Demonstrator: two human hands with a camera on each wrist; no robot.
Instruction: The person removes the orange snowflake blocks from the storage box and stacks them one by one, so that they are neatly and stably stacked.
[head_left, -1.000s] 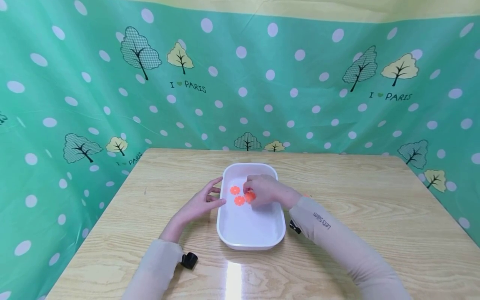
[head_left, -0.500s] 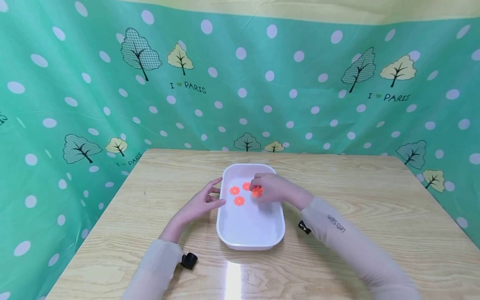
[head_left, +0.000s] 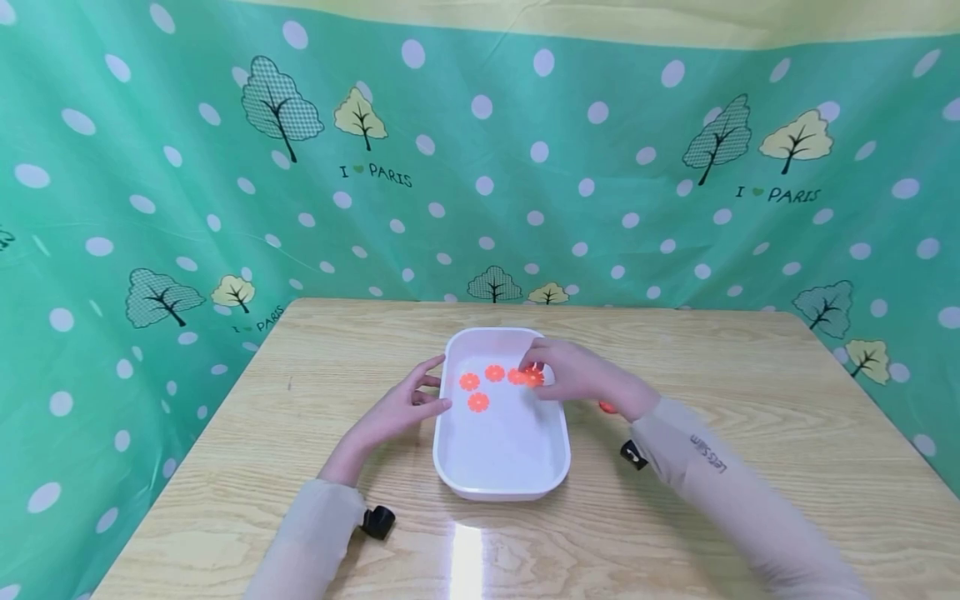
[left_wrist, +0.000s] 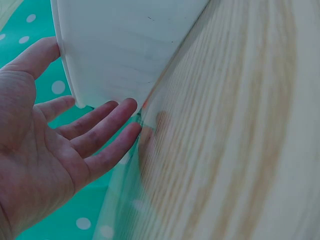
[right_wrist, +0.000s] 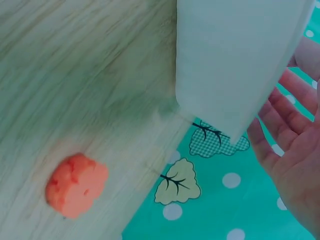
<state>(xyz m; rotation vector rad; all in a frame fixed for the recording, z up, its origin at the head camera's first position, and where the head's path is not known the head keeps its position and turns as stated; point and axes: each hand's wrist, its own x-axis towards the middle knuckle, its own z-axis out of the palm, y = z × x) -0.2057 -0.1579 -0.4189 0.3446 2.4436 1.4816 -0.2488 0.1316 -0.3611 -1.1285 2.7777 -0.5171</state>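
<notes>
A white rectangular tray (head_left: 502, 450) stands on the table. Several flower-shaped orange carrot slices lie inside near its far end, among them one slice (head_left: 469, 382) by the left wall and another slice (head_left: 494, 373) to its right. Over the tray's far right part, my right hand (head_left: 573, 371) pinches a carrot slice (head_left: 534, 377); its fingertips are behind the tray wall in the right wrist view. My left hand (head_left: 397, 412) rests against the left rim, fingers spread and relaxed, thumb touching the tray. Outside the tray on the right lies an orange carrot piece (right_wrist: 76, 185).
The wooden table (head_left: 337, 350) stretches out on both sides of the tray. Behind it hangs a green polka-dot cloth (head_left: 480, 200) with printed trees. Black wrist cameras sit at both sleeves, one on the left cuff (head_left: 378, 522).
My right hand has moved to the right along the tray's far end. A further slice now lies in the row where the hand was. My left hand stays at the rim.
</notes>
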